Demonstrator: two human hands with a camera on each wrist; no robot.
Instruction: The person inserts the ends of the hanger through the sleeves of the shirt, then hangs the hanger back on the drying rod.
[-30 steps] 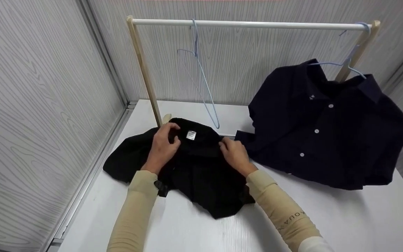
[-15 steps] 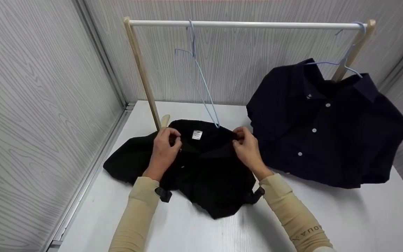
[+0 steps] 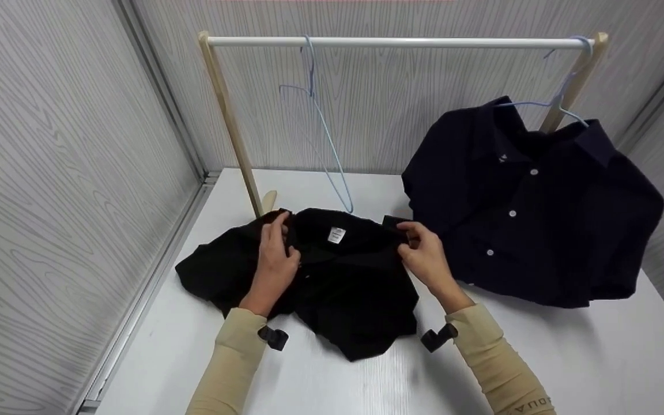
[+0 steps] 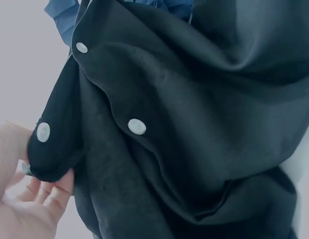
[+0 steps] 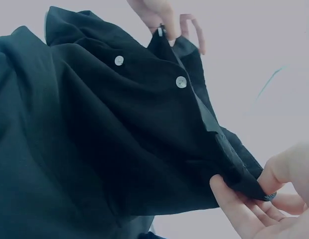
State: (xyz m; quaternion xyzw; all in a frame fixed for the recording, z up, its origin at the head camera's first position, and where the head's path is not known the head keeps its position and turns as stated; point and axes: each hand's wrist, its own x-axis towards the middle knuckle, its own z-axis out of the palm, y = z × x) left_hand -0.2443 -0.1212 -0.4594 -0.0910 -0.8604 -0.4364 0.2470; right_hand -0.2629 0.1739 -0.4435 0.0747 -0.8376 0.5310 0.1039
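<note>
A black button-up shirt (image 3: 355, 300) lies on the white table with its collar facing the rack and a white label (image 3: 336, 234) showing inside the neck. My left hand (image 3: 277, 253) pinches the left side of the collar; in the left wrist view its fingers (image 4: 57, 196) hold a corner that bears a white button (image 4: 43, 132). On the other side, my right hand (image 3: 426, 256) grips the opposite collar edge between thumb and fingers, and the right wrist view shows the cloth folded there. White buttons (image 5: 181, 82) run along the shirt front.
Behind the shirt stands a rack with a white rail (image 3: 389, 42) and wooden posts (image 3: 228, 115). An unloaded blue wire hanger (image 3: 332, 144) hangs from it, its lower corner just behind the collar. At right a navy shirt (image 3: 557, 230) hangs on another hanger (image 3: 562, 106).
My right hand has moved right along the collar and then slightly nearer. The collar is spread wider and drawn back from the hanger's lower corner. My left hand has shifted slightly nearer.
</note>
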